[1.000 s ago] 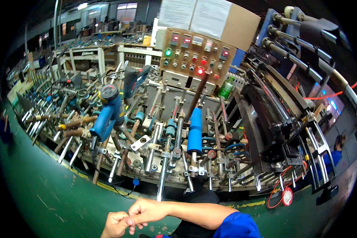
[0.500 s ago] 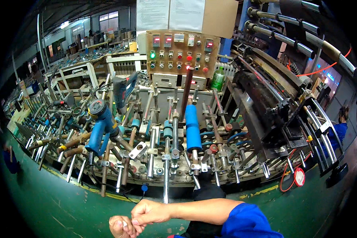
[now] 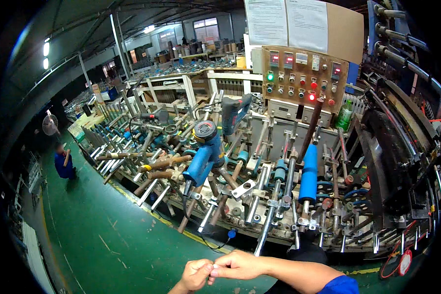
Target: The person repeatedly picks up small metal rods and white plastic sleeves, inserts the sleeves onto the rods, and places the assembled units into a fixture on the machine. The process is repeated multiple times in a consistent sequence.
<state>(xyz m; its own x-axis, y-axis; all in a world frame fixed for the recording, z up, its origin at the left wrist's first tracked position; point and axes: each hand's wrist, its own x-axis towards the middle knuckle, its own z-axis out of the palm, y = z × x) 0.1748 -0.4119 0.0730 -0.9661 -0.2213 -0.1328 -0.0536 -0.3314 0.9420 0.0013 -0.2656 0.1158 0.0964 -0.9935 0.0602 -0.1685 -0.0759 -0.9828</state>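
In front of the machine bench, low over the green floor, my two hands meet at the fingertips. My left hand [image 3: 195, 275] is closed, thumb and fingers pinched together. My right hand [image 3: 237, 265] reaches in from the right, also closed, its fingers pressed against the left hand's. A tiny pale spot shows between the fingertips, too small to name. Above the hands stands the bench with its rows of metal rods [image 3: 268, 226]. A blue heat gun [image 3: 206, 157] is mounted on it, nozzle end raised, and a blue roller [image 3: 308, 174] sits on a slanted shaft.
A control panel [image 3: 303, 73] with lit buttons stands behind the bench, beside a green bottle [image 3: 344, 115]. Dark heavy machinery [image 3: 402, 147] rises at the right. A blue round pedal or plug [image 3: 231, 234] hangs at the bench's front edge. Another person [image 3: 63, 162] stands far left.
My view has turned left, so the bench appears further right and tilted. Another person now shows more fully at the left. Both hands stay joined at the fingertips.
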